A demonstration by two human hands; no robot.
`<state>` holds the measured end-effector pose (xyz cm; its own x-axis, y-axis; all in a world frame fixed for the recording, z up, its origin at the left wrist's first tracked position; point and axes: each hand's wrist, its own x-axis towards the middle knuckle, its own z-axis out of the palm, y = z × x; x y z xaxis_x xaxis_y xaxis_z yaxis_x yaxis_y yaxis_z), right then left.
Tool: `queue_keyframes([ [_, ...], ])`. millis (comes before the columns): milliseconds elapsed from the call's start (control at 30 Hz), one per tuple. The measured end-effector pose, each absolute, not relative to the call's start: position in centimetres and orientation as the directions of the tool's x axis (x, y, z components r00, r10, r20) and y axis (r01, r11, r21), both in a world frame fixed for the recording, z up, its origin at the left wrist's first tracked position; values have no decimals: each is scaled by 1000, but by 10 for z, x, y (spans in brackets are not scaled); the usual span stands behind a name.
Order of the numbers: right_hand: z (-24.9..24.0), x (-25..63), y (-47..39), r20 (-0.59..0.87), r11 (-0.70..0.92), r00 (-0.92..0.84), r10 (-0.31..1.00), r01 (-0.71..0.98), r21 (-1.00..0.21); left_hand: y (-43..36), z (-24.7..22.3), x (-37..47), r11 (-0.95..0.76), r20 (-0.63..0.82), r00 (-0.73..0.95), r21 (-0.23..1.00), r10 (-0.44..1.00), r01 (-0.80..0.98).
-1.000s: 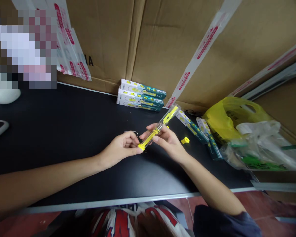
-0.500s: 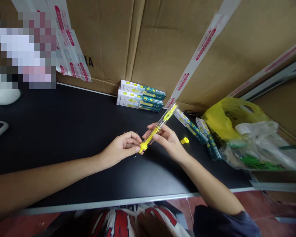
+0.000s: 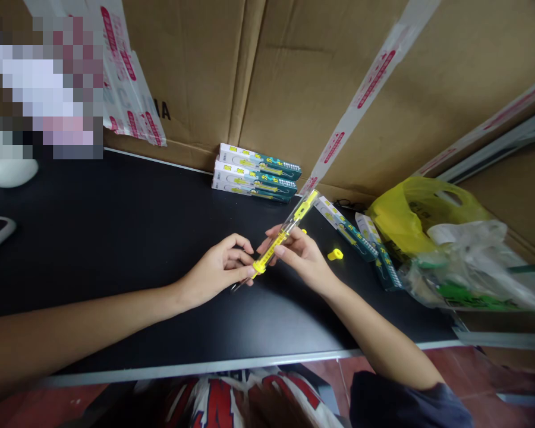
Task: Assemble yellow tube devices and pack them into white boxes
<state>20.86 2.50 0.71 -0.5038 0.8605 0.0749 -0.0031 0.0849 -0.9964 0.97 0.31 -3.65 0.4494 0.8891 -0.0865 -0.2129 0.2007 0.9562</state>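
A spring scale [image 3: 276,241] with a clear tube and yellow inner parts is held at a slant above the black table. My right hand [image 3: 305,255] is closed around the middle of its tube. At the lower end, my left hand [image 3: 229,261] pinches the yellow end piece, and a thin metal hook shows below the fingertips. A small yellow cap [image 3: 336,254] lies on the table to the right of my right hand. Another bit of yellow peeks out behind that hand, mostly hidden.
Two stacked printed boxes [image 3: 255,181] stand against the cardboard wall [image 3: 196,71]. Two more boxes [image 3: 345,229] lie at the right, beside a yellow plastic bag [image 3: 401,208] and clear plastic wrapping [image 3: 463,255]. At the far left are a white rounded object [image 3: 11,172] and a light-rimmed device [image 3: 0,229].
The lower end of the spring scale has shifted slightly in my left fingers, and its metal hook now shows more below them. The right hand keeps its hold.
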Motion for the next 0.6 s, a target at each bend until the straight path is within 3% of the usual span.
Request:
queue_keyframes([
  [600, 4, 208, 27, 62, 66, -496, 866, -11, -998, 1, -40, 10, 90, -16, 425, 984, 905, -153],
])
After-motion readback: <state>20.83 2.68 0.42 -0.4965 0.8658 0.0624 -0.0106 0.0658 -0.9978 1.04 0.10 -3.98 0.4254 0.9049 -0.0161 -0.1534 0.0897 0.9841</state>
